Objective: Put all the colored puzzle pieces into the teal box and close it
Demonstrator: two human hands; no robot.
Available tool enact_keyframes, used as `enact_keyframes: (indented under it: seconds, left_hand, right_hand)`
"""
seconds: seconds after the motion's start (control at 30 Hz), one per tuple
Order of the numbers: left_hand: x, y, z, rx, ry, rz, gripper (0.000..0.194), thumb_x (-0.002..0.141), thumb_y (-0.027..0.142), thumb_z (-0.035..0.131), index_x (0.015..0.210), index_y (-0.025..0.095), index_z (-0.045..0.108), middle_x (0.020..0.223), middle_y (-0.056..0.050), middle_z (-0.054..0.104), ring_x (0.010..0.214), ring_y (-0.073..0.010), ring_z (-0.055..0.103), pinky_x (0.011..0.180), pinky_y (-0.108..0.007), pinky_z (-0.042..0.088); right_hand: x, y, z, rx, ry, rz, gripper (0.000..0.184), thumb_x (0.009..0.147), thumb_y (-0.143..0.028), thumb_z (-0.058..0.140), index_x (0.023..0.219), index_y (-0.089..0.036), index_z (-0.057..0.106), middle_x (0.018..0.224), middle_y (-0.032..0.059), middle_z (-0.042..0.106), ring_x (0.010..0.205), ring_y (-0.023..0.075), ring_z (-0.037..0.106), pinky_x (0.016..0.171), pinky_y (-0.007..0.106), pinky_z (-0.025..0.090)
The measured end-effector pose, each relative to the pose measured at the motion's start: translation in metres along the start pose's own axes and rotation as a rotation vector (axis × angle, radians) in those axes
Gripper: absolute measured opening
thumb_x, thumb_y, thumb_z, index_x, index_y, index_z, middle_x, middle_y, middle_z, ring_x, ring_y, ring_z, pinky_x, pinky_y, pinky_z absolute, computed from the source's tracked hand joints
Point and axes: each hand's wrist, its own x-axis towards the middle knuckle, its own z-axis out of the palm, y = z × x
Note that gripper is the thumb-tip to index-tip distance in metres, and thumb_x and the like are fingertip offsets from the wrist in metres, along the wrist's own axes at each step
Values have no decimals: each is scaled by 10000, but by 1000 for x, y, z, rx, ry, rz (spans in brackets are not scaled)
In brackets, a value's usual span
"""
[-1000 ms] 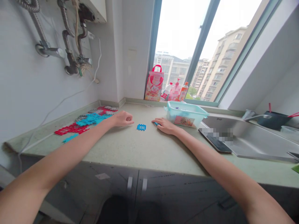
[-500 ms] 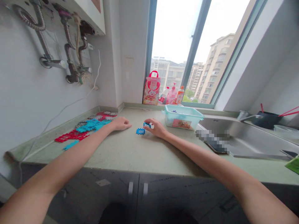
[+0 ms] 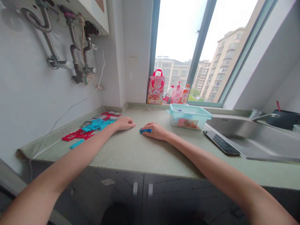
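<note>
Pinches blue pc (image 3: 145, 130) btwn thumb + fingers of R hand (image 3: 156, 131), down at counter (image 3: 131, 156); can't tell if 1 layer or more, mostly covered by fingers. Rests L hand (image 3: 125, 123) on counter, just L of blue pc, not touching it, fingers curled; can't tell if pressed tog. See red/blue/grey pile (image 3: 99, 125) by L arm, along wall; tub (image 3: 174, 120) R of R hand; phone (image 3: 221, 142) at sink (image 3: 253, 140) edge.

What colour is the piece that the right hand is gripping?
Blue: the piece shows best in the head view, partly covered by the right hand.
</note>
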Motion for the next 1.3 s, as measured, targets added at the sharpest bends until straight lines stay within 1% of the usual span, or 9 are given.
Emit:
enact_keyframes:
  seconds: [0.23, 0.47, 0.6, 0.77, 0.87, 0.97, 1.1, 1.17, 1.3]
  left_hand:
    - [-1, -2, -2, -18, -15, 2, 469, 862, 637, 582, 648, 221, 617, 605, -5, 564, 613, -182, 504, 595, -310, 310]
    - [-3, -1, -4, -49, -20, 15, 471, 862, 650, 577, 681, 218, 626, 641, -10, 574, 641, -189, 508, 639, -315, 315]
    - [-6, 4, -3, 17, 27, 11, 437, 882, 599, 575, 659, 223, 603, 641, -17, 587, 638, -193, 524, 638, -317, 301]
    - [-10, 28, 8, 116, 133, 58, 354, 952, 513, 552, 752, 233, 634, 736, -36, 674, 682, -209, 578, 645, -316, 317]
    - [-8, 46, 16, 104, 149, 153, 297, 974, 459, 543, 841, 231, 678, 897, -74, 730, 803, -238, 650, 718, -324, 424]
    - [-3, 56, 22, 42, 77, 261, 414, 994, 563, 551, 1140, 233, 756, 1259, -139, 745, 1167, -305, 685, 1019, -391, 486]
    - [8, 55, 27, -19, -31, 51, 966, 977, 847, 393, 1738, 256, 327, 1786, -194, 287, 1667, -420, 205, 1297, -639, 199]
    - [15, 55, 30, -3, -65, -64, 1028, 983, 888, 281, 1786, 261, 144, 1829, -191, 79, 1693, -430, 11, 1284, -734, 101]
    - [27, 59, 37, 28, -78, -145, 1013, 971, 923, 266, 1783, 338, 111, 1827, -162, -48, 1674, -462, -78, 1230, -833, 51]
  right_hand:
    - [-13, 19, -40, -311, 17, -114, 263, 1008, -415, 692, 1206, -337, 847, 1305, 74, 779, 1180, 301, 686, 1078, 469, 539]
    - [-51, 59, -124, -616, 547, 106, 334, 1058, -426, 603, 1261, -266, 815, 1382, 106, 735, 1231, 323, 626, 1097, 491, 522]
    - [-77, 88, -144, -668, 736, 324, 349, 1041, -446, 596, 1241, -257, 810, 1329, 120, 753, 1205, 345, 639, 1055, 518, 534]
    - [-78, 89, -144, -727, 611, 467, 386, 972, -513, 670, 1133, -202, 832, 1417, 196, 689, 1325, 442, 555, 1069, 658, 473]
    - [-61, 66, -137, -710, 591, 313, 383, 990, -453, 670, 1247, -201, 801, 1560, 195, 588, 1459, 444, 452, 1162, 669, 399]
    - [-42, 41, -112, -559, 453, 109, 356, 1040, -360, 606, 1336, -247, 769, 1582, 149, 588, 1474, 381, 474, 1218, 600, 385]
    - [-27, 24, -56, -271, 103, 140, 503, 1037, -531, 636, 1484, -307, 693, 1663, 140, 521, 1484, 366, 523, 1256, 574, 374]
    - [-23, 24, -34, -130, -76, 275, 806, 973, -752, 627, 1663, -359, 494, 1787, 149, 329, 1616, 426, 357, 1291, 654, 287]
    - [-20, 29, -21, -1, -223, 503, 1118, 858, -971, 518, 1762, -415, 163, 1852, 152, -38, 1685, 496, 0, 1260, 824, 65]
